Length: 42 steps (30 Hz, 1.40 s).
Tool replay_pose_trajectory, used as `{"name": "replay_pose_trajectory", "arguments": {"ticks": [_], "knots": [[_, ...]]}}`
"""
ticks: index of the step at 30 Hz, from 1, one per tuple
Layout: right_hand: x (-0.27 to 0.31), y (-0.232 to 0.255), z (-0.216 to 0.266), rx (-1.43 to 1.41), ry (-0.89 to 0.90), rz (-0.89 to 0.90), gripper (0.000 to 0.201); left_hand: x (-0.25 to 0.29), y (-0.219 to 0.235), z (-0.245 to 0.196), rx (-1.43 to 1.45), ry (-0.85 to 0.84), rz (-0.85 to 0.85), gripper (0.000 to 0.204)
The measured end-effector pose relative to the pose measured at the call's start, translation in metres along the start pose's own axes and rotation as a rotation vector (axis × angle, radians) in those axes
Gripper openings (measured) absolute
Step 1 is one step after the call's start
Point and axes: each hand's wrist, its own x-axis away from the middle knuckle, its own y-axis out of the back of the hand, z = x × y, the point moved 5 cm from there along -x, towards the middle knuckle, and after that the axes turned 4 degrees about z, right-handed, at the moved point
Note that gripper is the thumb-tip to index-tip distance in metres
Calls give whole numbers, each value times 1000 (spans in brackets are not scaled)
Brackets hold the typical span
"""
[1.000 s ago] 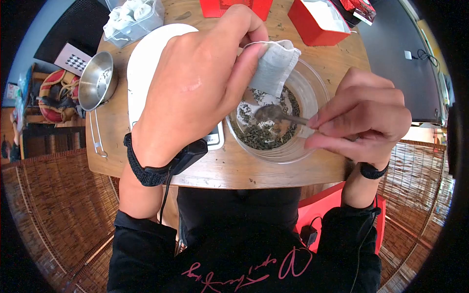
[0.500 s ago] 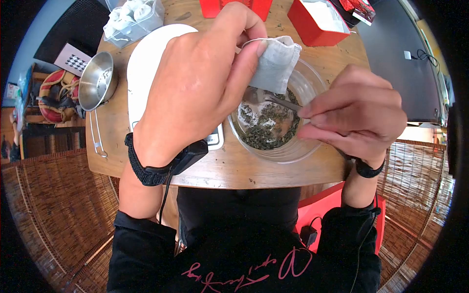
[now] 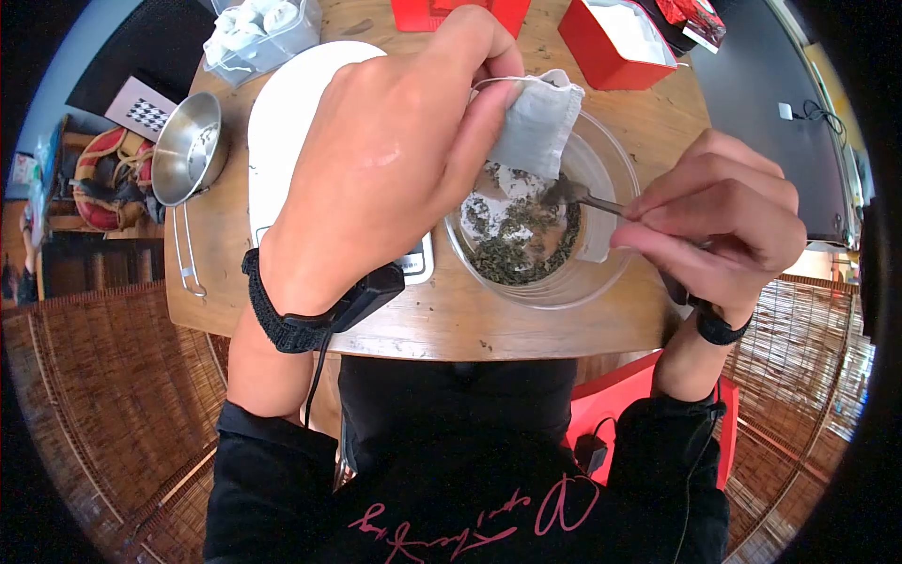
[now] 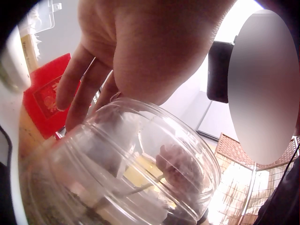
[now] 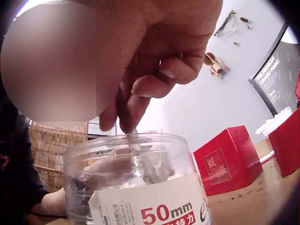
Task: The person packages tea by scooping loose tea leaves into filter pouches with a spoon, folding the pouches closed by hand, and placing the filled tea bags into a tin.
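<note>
A clear round jar [image 3: 564, 295] stands near the table's front edge with dried dark-green leaves [image 3: 512, 258] and white powder inside. My left hand [image 3: 376, 164] pinches the top edge of a small white cloth bag [image 3: 536, 132], which hangs over the jar's far side; a thin string shows at its mouth. My right hand [image 3: 728, 211] holds the handle of a metal spoon [image 3: 601, 203] between thumb and fingers. The spoon's bowl is inside the jar, just below the bag in the head view. In the right wrist view the jar carries a printed label [image 5: 150, 208].
Left of the jar is a white kitchen scale [image 3: 420, 258], partly under my left arm. A steel pan [image 3: 178, 155] and a plastic box [image 3: 258, 56] of white bags stand farther left. Red boxes [image 3: 615, 61] are at the back.
The spoon first went left under the bag, then came back right, its bowl now near the bag's lower right corner. My left hand keeps its pinch on the bag.
</note>
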Motion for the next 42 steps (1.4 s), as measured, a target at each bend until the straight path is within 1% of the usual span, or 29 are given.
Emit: {"name": "replay_pose_trajectory", "arguments": {"ticks": [1, 2, 4, 5, 7, 8, 10, 11, 13, 14, 16, 17, 19, 20, 22, 23, 25, 26, 28, 29, 31, 32, 34, 35, 37, 38, 40, 41, 42], "knots": [[1, 2, 0, -6, -11, -44, 31, 0, 0, 0, 1, 6, 0, 11], [1, 1, -1, -7, -13, -43, 31, 0, -2, 2, 2, 7, 1, 11], [-1, 0, 0, 11, 13, -49, 31, 0, -5, 7, 224, 48, -21, 11], [-2, -1, -1, 11, 10, -48, 31, 0, -2, 3, 227, 48, -19, 11], [-4, -8, -1, 26, 40, -15, 30, 0, 10, -13, 435, -55, -42, 11], [-4, -12, -3, 26, 36, -15, 30, 1, 4, -13, 438, -56, -39, 11], [-4, -18, -5, -4, 48, 2, 30, 4, -10, 5, 598, 301, -210, 11], [-3, -17, -7, -3, 45, 3, 30, 4, -8, 8, 601, 301, -208, 11], [-3, -14, -9, 41, 40, 11, 31, -1, 1, -2, -10, 21, -2, 11], [-2, -12, -8, 41, 42, 14, 31, -2, 4, -6, -9, 22, -5, 11], [0, -10, -7, 108, 23, 0, 31, -4, 9, -19, 233, 36, -4, 11], [-1, -10, -3, 108, 26, 2, 31, -3, 9, -16, 233, 38, -7, 11], [-5, -11, 2, 164, -13, 37, 27, 2, 12, -12, 448, -113, -61, 11], [-6, -12, 3, 161, -11, 44, 27, 2, 8, -8, 451, -107, -65, 11], [-8, -13, 3, 244, -36, 53, 23, 1, 1, -1, 144, 3, -55, 10], [-8, -13, 4, 242, -35, 57, 23, 1, 4, -2, 145, 7, -57, 10], [-9, -14, 5, 258, -69, 78, 20, -2, 9, -1, 210, 125, 23, 10], [-10, -15, 5, 257, -67, 81, 20, -1, 8, 1, 211, 128, 21, 10], [-11, -17, 7, 303, -63, 80, 20, -2, 8, -2, 54, -17, -12, 11], [-12, -18, 9, 304, -62, 82, 20, -1, 11, -7, 56, -17, -15, 11], [-15, -17, 11, 318, -90, 66, 18, -1, 18, -19, 55, 38, 2, 10], [-16, -17, 13, 322, -88, 70, 18, -1, 19, -19, 59, 37, -3, 10], [-16, -15, 14, 359, -166, 63, 14, 1, 19, -18, 22, 27, -27, 10], [-16, -15, 17, 363, -165, 66, 14, 1, 18, -18, 25, 25, -32, 10], [-14, -14, 20, 418, -229, 55, 13, 2, 17, -16, -5, 30, -27, 11], [-14, -14, 22, 425, -226, 58, 13, 2, 16, -12, -1, 27, -34, 11], [-15, -13, 28, 494, -206, 50, 21, 3, 10, -3, 19, -32, -33, 11], [-15, -12, 32, 500, -204, 52, 21, 4, 8, -2, 21, -35, -39, 11], [-15, -12, 34, 495, -221, 65, 21, 5, 7, -4, -9, -74, -64, 11]]}}
